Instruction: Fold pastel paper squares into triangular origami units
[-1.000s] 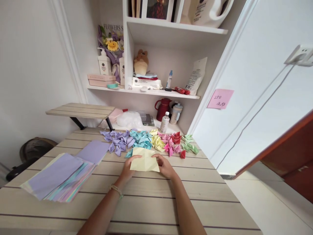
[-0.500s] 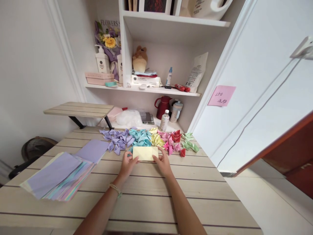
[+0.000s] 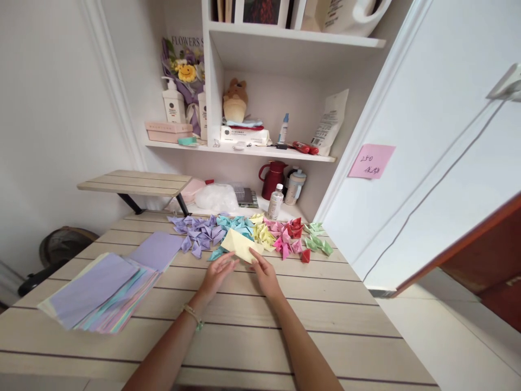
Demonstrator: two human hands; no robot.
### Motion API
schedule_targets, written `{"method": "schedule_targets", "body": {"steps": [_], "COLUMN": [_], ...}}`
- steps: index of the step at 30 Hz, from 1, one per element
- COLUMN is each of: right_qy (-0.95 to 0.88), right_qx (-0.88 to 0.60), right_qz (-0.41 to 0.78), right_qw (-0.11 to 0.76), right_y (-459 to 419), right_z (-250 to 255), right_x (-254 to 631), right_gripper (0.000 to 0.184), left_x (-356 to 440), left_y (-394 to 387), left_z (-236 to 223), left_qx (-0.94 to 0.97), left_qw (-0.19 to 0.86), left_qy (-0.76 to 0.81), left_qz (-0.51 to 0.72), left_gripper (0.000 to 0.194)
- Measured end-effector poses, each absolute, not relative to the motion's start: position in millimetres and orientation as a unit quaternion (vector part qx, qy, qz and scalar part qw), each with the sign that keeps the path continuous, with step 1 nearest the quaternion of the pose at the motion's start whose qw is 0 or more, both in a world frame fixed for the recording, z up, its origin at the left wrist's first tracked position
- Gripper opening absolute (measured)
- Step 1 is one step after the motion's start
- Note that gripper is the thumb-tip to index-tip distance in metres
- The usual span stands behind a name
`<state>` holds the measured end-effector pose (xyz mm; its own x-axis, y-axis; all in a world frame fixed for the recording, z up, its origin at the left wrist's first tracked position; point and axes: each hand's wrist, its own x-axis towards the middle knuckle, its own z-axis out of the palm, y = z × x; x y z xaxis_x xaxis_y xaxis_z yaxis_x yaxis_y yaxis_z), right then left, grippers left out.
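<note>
A folded pale yellow paper (image 3: 240,245) lies tilted on the wooden table (image 3: 244,331), just in front of a row of small folded paper pieces. My left hand (image 3: 217,274) rests below its left end, fingers stretched and touching its lower edge. My right hand (image 3: 264,274) presses its fingertips on the paper's right lower corner. Behind the sheet the folded pieces run in colour groups: purple (image 3: 197,231), teal (image 3: 236,225), yellow (image 3: 264,234), pink and red (image 3: 288,239), green (image 3: 317,239).
A stack of pastel paper sheets (image 3: 101,288), purple on top, lies at the left of the table. A small raised wooden shelf (image 3: 134,183) stands at the back left. Behind are a red jug (image 3: 272,179), a bottle (image 3: 275,202) and wall shelves. A pink note (image 3: 371,161) sticks on the right wall.
The yellow sheet went from an open crumpled square to a flat folded rectangle, and now lies turned at an angle. Both hands have slipped from its sides to its lower edge.
</note>
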<state>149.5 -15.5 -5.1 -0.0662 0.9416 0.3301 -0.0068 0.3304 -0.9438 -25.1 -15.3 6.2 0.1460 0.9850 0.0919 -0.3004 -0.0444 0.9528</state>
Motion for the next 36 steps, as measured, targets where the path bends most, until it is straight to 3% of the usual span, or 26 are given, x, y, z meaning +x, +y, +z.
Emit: {"method": "schedule_targets", "body": {"steps": [5, 13, 16, 19, 23, 25, 30, 36], "right_qy": [-0.711, -0.622, -0.572, -0.532, -0.511, -0.532, -0.580, -0.634], "right_qx": [-0.416, -0.421, -0.425, -0.402, -0.375, -0.377, -0.387, -0.421], "right_qz": [0.340, 0.375, 0.416, 0.474, 0.523, 0.521, 0.482, 0.368], "right_qw": [0.453, 0.543, 0.565, 0.575, 0.570, 0.551, 0.530, 0.535], "right_y": [-19.0, -17.6, -15.9, -14.2, -13.3, -13.6, -13.7, -13.6], "right_z": [-6.3, 3.8, 0.9, -5.2, -8.9, -7.7, -5.2, -5.0], "right_x": [149.2, 156.6, 156.1, 152.1, 148.2, 148.6, 150.8, 157.4], "right_gripper": [0.047, 0.023, 0.024, 0.030, 0.055, 0.049, 0.026, 0.029], "left_x": [-24.7, -22.7, -21.5, -21.4, -23.0, -24.0, -25.3, -23.7], "left_y": [-12.5, -15.7, -17.1, -16.5, -14.6, -13.9, -14.5, -17.6], "left_z": [-0.6, 0.4, 1.8, 2.7, 3.9, 4.6, 6.4, 6.0], "left_qx": [0.506, 0.535, 0.536, 0.515, 0.475, 0.467, 0.512, 0.532], "left_qw": [0.561, 0.525, 0.522, 0.525, 0.535, 0.540, 0.567, 0.576], "left_qy": [0.395, 0.421, 0.424, 0.409, 0.401, 0.404, 0.399, 0.373], "left_qz": [0.523, 0.511, 0.510, 0.540, 0.573, 0.572, 0.507, 0.496], "left_gripper": [0.043, 0.023, 0.022, 0.034, 0.066, 0.072, 0.037, 0.038]}}
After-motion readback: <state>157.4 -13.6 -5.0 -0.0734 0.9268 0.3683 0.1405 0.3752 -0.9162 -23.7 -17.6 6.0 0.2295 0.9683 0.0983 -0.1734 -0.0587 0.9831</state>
